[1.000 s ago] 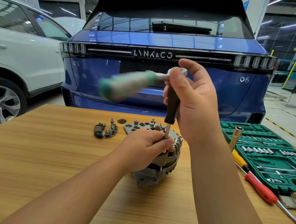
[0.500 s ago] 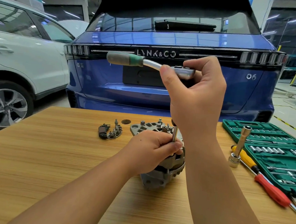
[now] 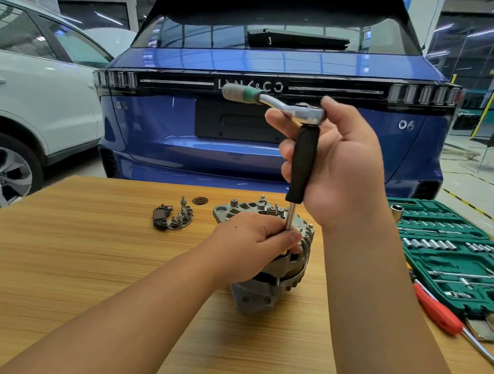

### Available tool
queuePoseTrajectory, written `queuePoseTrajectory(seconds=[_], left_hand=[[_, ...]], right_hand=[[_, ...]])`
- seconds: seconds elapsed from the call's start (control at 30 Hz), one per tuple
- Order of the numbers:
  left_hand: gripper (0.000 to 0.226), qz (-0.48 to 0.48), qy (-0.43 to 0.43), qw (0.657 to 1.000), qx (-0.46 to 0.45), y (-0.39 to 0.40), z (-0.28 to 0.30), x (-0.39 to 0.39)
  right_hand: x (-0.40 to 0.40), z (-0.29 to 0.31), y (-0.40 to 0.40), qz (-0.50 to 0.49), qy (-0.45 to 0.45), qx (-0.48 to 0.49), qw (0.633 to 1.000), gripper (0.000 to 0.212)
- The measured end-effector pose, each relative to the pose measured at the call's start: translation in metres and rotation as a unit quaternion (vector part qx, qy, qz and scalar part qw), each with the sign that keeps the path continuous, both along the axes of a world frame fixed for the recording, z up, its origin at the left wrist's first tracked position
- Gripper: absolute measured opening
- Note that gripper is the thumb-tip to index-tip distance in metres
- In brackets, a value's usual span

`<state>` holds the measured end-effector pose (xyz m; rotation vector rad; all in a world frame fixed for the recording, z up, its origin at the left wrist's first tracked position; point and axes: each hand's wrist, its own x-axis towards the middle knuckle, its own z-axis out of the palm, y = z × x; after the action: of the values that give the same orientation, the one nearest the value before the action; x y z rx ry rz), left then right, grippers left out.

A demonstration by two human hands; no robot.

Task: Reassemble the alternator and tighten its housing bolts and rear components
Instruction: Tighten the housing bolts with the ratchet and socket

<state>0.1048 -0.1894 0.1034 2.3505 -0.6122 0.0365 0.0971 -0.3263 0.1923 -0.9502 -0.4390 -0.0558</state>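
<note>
Head view: workshop scene, 2 bare hands over a wooden worktop [image 3: 62, 248].
Alternator [image 3: 275, 272]: near the worktop's middle, standing with rear face up, studs and terminals showing behind the fingers.
Left hand [image 3: 254, 242]: grip curled around the lower end of the extension bar [image 3: 290, 218] and over the housing top, steadying both.
Right hand [image 3: 339, 169]: grip wrapped around the bar's black sleeve [image 3: 302, 164], thumb and forefinger closing on the ratchet [image 3: 291, 105] head; green handle pointing left and away.
Socket end: hidden under the left fingers, seating on a bolt not visible.
Loose parts: rectifier and brush assembly [image 3: 173, 218] lying apart to the left of the alternator, a small dark disc [image 3: 200, 200] just behind it.
Step in hand: probably running down a housing through-bolt.
Next move: likely calls for keeping the bar upright, swinging the handle, then shifting to the remaining bolts before fitting rear parts.
Nearby: green socket set [image 3: 452, 257] and red screwdriver [image 3: 437, 314] at right.
</note>
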Motion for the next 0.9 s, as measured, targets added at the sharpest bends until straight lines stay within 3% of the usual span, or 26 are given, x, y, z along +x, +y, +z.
queuePoseTrajectory(seconds=[0.07, 0.1, 0.23, 0.33, 0.43, 0.57, 0.9], left_hand=[[0.032, 0.003, -0.004, 1.000, 0.003, -0.001, 0.000, -0.001], [0.032, 0.004, -0.009, 1.000, 0.006, -0.003, 0.000, -0.001], [0.032, 0.000, -0.025, 1.000, 0.018, -0.009, 0.001, -0.003], [0.029, 0.004, -0.023, 0.999, 0.023, -0.014, 0.002, -0.002], [0.026, 0.014, -0.023, 0.999, 0.040, -0.015, 0.002, -0.002], [0.035, 0.032, -0.052, 0.996, 0.069, -0.019, 0.004, -0.006], [0.033, 0.155, -0.107, 0.964, 0.187, -0.025, 0.012, 0.005]], right_hand=[[0.000, 0.000, -0.001, 0.037, 0.015, -0.008, 0.999, 0.057], [0.000, 0.000, -0.002, 0.049, 0.018, -0.004, 0.999, 0.054], [-0.003, 0.000, -0.010, 0.031, 0.017, 0.042, 0.998, 0.018], [-0.004, -0.005, -0.008, -0.081, -0.068, 0.023, 0.994, 0.018], [-0.005, -0.010, 0.003, -0.221, -0.208, -0.086, 0.949, 0.013], [-0.003, -0.013, 0.008, -0.214, -0.266, -0.132, 0.931, 0.016], [0.012, -0.022, 0.005, -0.234, -0.288, -0.148, 0.917, 0.018]])
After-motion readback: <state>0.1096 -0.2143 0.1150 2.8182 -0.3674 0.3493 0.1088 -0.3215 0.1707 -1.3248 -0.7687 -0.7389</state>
